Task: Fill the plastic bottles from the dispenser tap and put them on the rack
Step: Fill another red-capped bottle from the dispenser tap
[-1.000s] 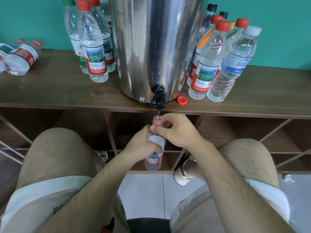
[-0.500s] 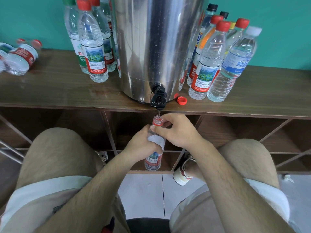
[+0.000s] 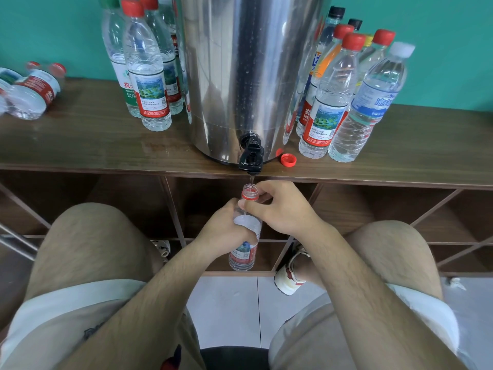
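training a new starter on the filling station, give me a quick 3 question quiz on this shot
1. True or false: the loose red cap lies on top of the wooden rack, just right of the black tap.
2. What does the left hand grip? A) the tap lever B) the body of the open bottle C) a capped bottle
3. Fill in: the right hand holds the open bottle at its ____, under the tap.

Key: 1 true; 2 B; 3 neck
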Demonstrator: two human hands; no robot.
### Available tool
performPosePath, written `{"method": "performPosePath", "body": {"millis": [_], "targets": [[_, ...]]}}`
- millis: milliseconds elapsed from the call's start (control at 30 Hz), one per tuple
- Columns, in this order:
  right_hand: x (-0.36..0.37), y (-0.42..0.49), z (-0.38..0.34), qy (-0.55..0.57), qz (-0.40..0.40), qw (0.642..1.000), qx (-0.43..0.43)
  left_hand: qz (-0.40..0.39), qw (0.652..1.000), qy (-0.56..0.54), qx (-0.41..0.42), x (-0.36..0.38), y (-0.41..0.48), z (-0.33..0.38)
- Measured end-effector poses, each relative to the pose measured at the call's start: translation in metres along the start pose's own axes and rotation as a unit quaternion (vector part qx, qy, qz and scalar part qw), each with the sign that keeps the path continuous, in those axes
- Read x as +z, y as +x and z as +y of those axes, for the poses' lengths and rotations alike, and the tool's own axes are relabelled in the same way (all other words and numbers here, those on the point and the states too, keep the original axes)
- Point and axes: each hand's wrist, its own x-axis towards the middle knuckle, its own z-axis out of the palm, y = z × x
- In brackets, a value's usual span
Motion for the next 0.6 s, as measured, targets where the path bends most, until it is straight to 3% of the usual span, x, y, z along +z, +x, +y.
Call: {"method": "performPosePath", "body": {"millis": [600], "targets": [[0.0005,0.0004,0.0012,0.0,0.001,1.0,-0.004,0.004,1.0,0.007,0.011,0.0026,0.0069,-0.0079]]}}
